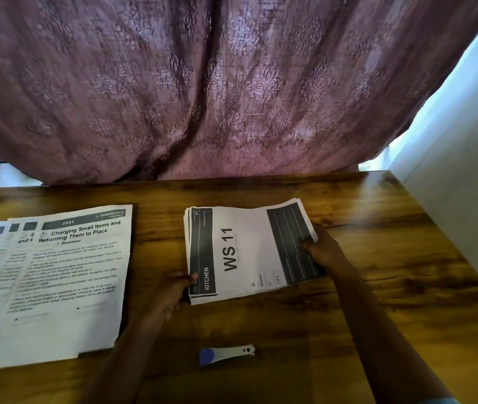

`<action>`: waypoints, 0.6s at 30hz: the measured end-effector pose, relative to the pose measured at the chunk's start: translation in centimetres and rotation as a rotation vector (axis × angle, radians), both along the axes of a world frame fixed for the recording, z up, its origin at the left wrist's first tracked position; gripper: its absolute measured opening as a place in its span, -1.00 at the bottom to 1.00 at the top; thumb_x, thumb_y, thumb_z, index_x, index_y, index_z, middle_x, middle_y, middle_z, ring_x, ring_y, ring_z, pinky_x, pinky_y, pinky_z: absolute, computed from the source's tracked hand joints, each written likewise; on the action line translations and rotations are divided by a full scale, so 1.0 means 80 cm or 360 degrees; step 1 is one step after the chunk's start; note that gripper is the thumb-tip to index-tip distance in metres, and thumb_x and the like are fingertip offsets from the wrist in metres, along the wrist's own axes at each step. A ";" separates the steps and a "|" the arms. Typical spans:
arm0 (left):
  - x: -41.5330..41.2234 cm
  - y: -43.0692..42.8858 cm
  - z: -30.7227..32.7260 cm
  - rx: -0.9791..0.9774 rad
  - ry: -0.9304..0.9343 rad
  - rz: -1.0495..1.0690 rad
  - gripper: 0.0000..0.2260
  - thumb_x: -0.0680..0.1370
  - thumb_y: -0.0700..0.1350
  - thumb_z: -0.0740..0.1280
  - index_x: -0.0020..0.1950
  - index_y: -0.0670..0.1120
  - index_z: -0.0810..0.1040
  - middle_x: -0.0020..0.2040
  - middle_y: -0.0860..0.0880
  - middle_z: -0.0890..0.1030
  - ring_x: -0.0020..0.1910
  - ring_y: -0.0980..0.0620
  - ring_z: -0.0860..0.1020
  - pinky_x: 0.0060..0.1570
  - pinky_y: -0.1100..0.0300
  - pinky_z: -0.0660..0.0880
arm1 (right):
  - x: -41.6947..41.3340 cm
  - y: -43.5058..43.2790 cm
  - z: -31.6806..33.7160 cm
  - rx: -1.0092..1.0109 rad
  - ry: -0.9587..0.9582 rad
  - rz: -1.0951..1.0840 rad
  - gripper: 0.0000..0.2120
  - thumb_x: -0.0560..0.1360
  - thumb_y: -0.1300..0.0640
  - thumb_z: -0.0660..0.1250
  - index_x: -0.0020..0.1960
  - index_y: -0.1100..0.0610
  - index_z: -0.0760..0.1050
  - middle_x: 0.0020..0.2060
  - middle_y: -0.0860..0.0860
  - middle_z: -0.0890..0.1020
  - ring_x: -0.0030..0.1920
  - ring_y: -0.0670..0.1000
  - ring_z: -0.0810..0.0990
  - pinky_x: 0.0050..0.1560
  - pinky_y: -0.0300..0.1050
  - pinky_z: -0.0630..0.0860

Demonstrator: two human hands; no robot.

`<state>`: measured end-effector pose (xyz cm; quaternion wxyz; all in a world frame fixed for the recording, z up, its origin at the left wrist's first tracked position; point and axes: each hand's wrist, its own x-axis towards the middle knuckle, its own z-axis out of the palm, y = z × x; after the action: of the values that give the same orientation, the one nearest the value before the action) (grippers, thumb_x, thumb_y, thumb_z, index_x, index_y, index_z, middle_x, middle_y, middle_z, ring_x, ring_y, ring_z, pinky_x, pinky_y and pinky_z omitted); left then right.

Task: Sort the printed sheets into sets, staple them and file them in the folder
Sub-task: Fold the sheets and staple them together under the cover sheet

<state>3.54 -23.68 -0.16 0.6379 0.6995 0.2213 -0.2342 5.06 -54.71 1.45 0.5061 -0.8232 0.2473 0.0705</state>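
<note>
A stack of printed sheets (pixel 246 249), topped by a page reading "WS 11" and "KITCHEN", lies turned sideways at the middle of the wooden table (pixel 378 258). My left hand (pixel 170 290) grips its near left corner, thumb on top. My right hand (pixel 322 249) pinches the stack's right edge. Several other printed sheets (pixel 57 281) lie fanned out at the left, the top one headed "Charging Small Items and Returning Them to Place". A small white stapler with a blue end (pixel 226 354) lies on the table in front of the stack, between my forearms.
A mauve patterned curtain (pixel 232 83) hangs behind the table's far edge. A white wall (pixel 459 170) runs along the table's right side. No folder is in view.
</note>
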 end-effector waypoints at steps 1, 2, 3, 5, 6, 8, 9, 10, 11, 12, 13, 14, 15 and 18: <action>-0.001 0.001 0.000 0.0007 -0.0003 -0.0009 -0.88 0.59 -0.22 0.27 -0.10 -0.18 0.56 -0.20 -0.13 0.65 -0.22 -0.08 0.61 -0.27 0.13 0.51 | 0.001 0.001 0.001 -0.0049 -0.0001 0.0056 -0.51 0.54 0.11 0.29 0.43 0.03 0.23 0.26 0.12 0.48 0.21 0.17 0.50 0.19 0.20 0.47; -0.002 0.001 0.001 0.0009 -0.0010 -0.0013 -0.88 0.60 -0.22 0.26 -0.10 -0.18 0.56 -0.18 -0.15 0.65 -0.21 -0.09 0.62 -0.25 0.12 0.52 | 0.001 0.001 0.002 -0.0105 0.0004 0.0108 -0.52 0.55 0.10 0.27 0.43 0.02 0.23 0.27 0.12 0.49 0.21 0.16 0.50 0.20 0.19 0.47; -0.003 0.002 0.002 0.0007 -0.0018 -0.0025 -0.89 0.60 -0.22 0.26 -0.08 -0.19 0.56 -0.15 -0.16 0.65 -0.19 -0.09 0.62 -0.24 0.11 0.52 | 0.002 0.001 0.003 -0.0173 0.0015 0.0154 -0.53 0.56 0.09 0.26 0.44 0.01 0.23 0.27 0.12 0.49 0.21 0.16 0.50 0.20 0.17 0.47; -0.007 0.002 0.003 0.0007 -0.0036 -0.0055 -0.90 0.60 -0.22 0.26 -0.05 -0.19 0.55 -0.10 -0.18 0.66 -0.17 -0.08 0.62 -0.24 0.13 0.53 | 0.004 0.000 0.007 -0.0284 0.0045 0.0225 -0.53 0.57 0.07 0.24 0.45 0.00 0.23 0.28 0.12 0.49 0.22 0.16 0.50 0.22 0.12 0.45; -0.009 0.002 0.005 0.0010 -0.0048 -0.0061 -0.90 0.60 -0.22 0.26 -0.05 -0.18 0.55 -0.11 -0.17 0.65 -0.18 -0.06 0.62 -0.27 0.17 0.52 | 0.005 -0.001 0.008 -0.0307 0.0052 0.0248 -0.53 0.57 0.07 0.23 0.45 -0.01 0.24 0.28 0.11 0.50 0.22 0.16 0.50 0.22 0.11 0.44; -0.012 0.001 0.007 0.0011 -0.0065 -0.0057 -0.91 0.60 -0.23 0.26 -0.05 -0.16 0.55 -0.14 -0.12 0.65 -0.20 0.00 0.62 -0.37 0.25 0.50 | 0.006 -0.002 0.009 -0.0302 0.0057 0.0265 -0.53 0.56 0.07 0.25 0.44 -0.03 0.25 0.27 0.10 0.50 0.22 0.15 0.50 0.23 0.13 0.44; -0.014 0.001 0.008 0.0006 -0.0072 -0.0056 -0.92 0.59 -0.24 0.26 -0.03 -0.16 0.55 -0.13 -0.11 0.65 -0.19 0.00 0.62 -0.39 0.27 0.50 | 0.006 -0.002 0.009 -0.0292 0.0051 0.0266 -0.53 0.55 0.08 0.26 0.43 -0.02 0.25 0.27 0.10 0.51 0.23 0.14 0.50 0.22 0.13 0.45; -0.015 0.001 0.009 -0.0003 -0.0076 -0.0061 -0.92 0.59 -0.24 0.27 -0.01 -0.17 0.56 -0.11 -0.13 0.66 -0.18 -0.01 0.63 -0.38 0.26 0.51 | 0.004 -0.004 0.007 -0.0284 0.0042 0.0264 -0.53 0.55 0.10 0.28 0.43 -0.01 0.26 0.27 0.10 0.50 0.23 0.14 0.49 0.22 0.12 0.45; -0.015 0.002 0.009 -0.0011 -0.0077 -0.0066 -0.92 0.58 -0.24 0.28 0.02 -0.17 0.56 -0.08 -0.14 0.66 -0.16 -0.03 0.64 -0.36 0.24 0.51 | 0.003 -0.005 0.006 -0.0279 0.0030 0.0257 -0.53 0.54 0.11 0.29 0.42 0.00 0.27 0.27 0.10 0.50 0.24 0.14 0.49 0.21 0.11 0.44; -0.016 0.004 0.009 -0.0018 -0.0075 -0.0060 -0.92 0.58 -0.24 0.29 0.02 -0.17 0.57 -0.07 -0.14 0.66 -0.14 -0.03 0.64 -0.34 0.22 0.52 | 0.002 -0.006 0.004 -0.0275 0.0020 0.0250 -0.53 0.54 0.12 0.29 0.42 0.02 0.28 0.27 0.11 0.51 0.24 0.14 0.48 0.20 0.10 0.44; -0.017 0.005 0.009 -0.0025 -0.0075 -0.0051 -0.93 0.56 -0.23 0.31 0.01 -0.16 0.57 -0.08 -0.13 0.66 -0.15 -0.01 0.64 -0.33 0.23 0.52 | 0.000 -0.007 0.002 -0.0275 0.0008 0.0244 -0.52 0.53 0.12 0.30 0.42 0.02 0.29 0.27 0.11 0.51 0.25 0.14 0.48 0.19 0.09 0.44; -0.019 0.006 0.009 -0.0028 -0.0080 -0.0037 -0.94 0.55 -0.24 0.33 0.00 -0.14 0.56 -0.09 -0.11 0.66 -0.16 0.01 0.64 -0.34 0.24 0.52 | 0.000 -0.008 0.001 -0.0283 -0.0002 0.0237 -0.52 0.53 0.13 0.30 0.42 0.03 0.29 0.28 0.11 0.50 0.25 0.14 0.48 0.19 0.09 0.43; -0.020 0.007 0.009 -0.0023 -0.0091 -0.0025 -0.94 0.54 -0.24 0.35 -0.01 -0.15 0.56 -0.10 -0.11 0.66 -0.17 0.02 0.63 -0.34 0.25 0.52 | -0.001 -0.008 -0.001 -0.0297 -0.0010 0.0229 -0.52 0.53 0.13 0.30 0.42 0.04 0.29 0.28 0.11 0.50 0.25 0.14 0.48 0.18 0.09 0.43; -0.021 0.010 0.006 -0.0009 -0.0123 0.0028 -0.94 0.51 -0.26 0.38 -0.03 -0.17 0.56 -0.15 -0.10 0.68 -0.22 0.04 0.64 -0.35 0.23 0.53 | 0.000 -0.006 -0.005 -0.0344 -0.0015 0.0213 -0.52 0.54 0.13 0.30 0.42 0.06 0.28 0.28 0.12 0.49 0.26 0.15 0.47 0.17 0.07 0.42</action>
<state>1.88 -22.88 0.33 0.6500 0.7042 0.2020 -0.2019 5.08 -55.18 1.03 0.4099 -0.8879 0.1956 0.0731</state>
